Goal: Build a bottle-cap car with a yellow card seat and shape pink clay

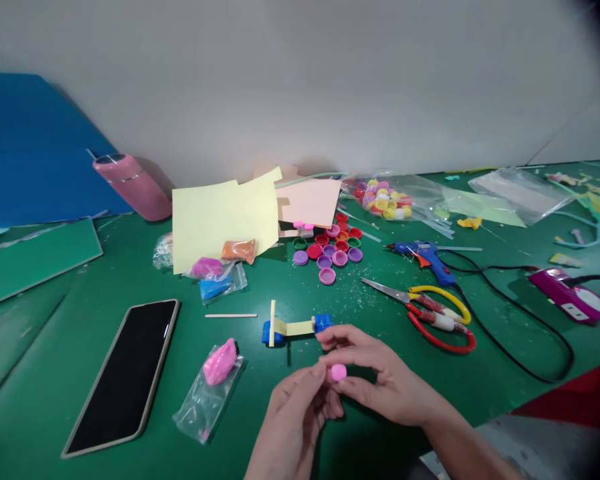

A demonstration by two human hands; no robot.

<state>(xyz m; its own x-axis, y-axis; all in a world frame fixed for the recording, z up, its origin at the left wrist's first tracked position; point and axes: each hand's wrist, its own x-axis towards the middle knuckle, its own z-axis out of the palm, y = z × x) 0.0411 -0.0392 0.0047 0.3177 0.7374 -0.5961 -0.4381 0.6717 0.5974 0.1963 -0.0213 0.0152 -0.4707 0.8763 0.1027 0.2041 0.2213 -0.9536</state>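
Observation:
A small pink lump of modelling clay [339, 372] shows between the fingertips of both hands, just above the green table. My right hand [380, 373] pinches it between thumb and finger. The closed fingers of my left hand [300, 407] press at its left side. Behind the hands lies a small craft piece with blue ends [273, 333] joined by a pale yellow strip [299, 328]; an upright pale strip crosses its left end. Left of the hands, a larger pink clay lump [220, 362] rests on an open clear bag [200, 408].
A dark phone [125, 373] lies at left, a thin stick [231, 315] in the middle. Scissors [435, 317], a blue glue gun [425, 257] and its black cable occupy the right. Coloured bottle caps [327, 275], yellow paper [215, 213] and a pink flask [137, 187] stand behind.

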